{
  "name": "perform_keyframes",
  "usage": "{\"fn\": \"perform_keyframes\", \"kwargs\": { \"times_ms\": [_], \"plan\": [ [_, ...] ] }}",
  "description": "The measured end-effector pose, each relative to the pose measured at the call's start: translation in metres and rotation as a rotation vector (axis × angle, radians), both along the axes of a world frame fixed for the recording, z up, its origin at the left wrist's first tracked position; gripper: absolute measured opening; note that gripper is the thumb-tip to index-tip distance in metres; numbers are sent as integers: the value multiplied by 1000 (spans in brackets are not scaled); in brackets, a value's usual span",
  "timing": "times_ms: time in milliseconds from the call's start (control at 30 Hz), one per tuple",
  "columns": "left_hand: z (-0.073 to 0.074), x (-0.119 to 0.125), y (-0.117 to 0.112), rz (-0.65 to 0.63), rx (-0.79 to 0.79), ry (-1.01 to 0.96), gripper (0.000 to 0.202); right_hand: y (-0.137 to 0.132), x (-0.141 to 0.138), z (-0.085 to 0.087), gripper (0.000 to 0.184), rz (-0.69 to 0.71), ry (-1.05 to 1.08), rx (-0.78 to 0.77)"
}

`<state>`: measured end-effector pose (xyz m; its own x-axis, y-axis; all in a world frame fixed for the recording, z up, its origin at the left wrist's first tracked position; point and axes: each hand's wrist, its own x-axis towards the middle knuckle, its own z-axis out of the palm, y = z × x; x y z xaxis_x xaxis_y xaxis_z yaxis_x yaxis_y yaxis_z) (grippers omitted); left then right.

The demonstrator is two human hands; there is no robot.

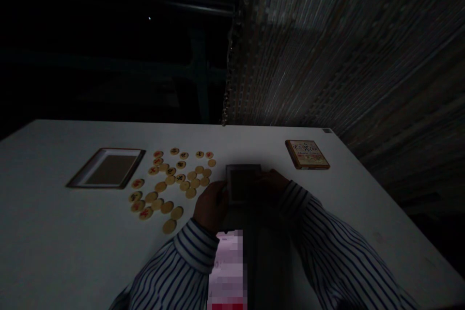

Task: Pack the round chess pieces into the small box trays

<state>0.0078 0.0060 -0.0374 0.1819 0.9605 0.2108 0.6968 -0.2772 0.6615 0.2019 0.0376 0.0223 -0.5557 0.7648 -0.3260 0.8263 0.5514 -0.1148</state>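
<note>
Both my hands hold a small dark rectangular box or tray over the white table, near the middle. My left hand grips its left side with fingers curled. My right hand grips its right side, dim in the low light. Both wrists wear striped sleeves. Just left of the box lie several round pale game pieces with red or dark marks, scattered flat on the table.
An empty open box lid or tray lies at the left of the table. A square orange printed box sits at the far right. A woven blind hangs behind the table on the right. The room is very dark.
</note>
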Motion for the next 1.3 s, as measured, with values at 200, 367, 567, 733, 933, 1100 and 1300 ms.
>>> {"fn": "perform_keyframes", "kwargs": {
  "times_ms": [200,367,567,733,933,1100,1300],
  "plan": [
    [0,0,-1,4,-1,-12,29,-3,0,-4,18,-7,-50,29],
    [0,0,-1,6,6,-10,28,-3,2,-6,20,22,-45,8],
    [3,0,-1,7,-6,-7,28,-4,0,-4,20,6,-22,-19],
    [3,0,-1,5,-20,-1,29,-5,-2,-2,20,24,-78,-28],
    [1,0,-1,-2,11,-22,29,-3,-3,-3,19,8,-106,-53],
    [0,0,-1,6,25,-13,28,-5,-2,-5,18,12,-73,-10],
    [1,0,0,5,17,-8,28,-6,-2,-4,17,9,-57,-6]
  ]
}}
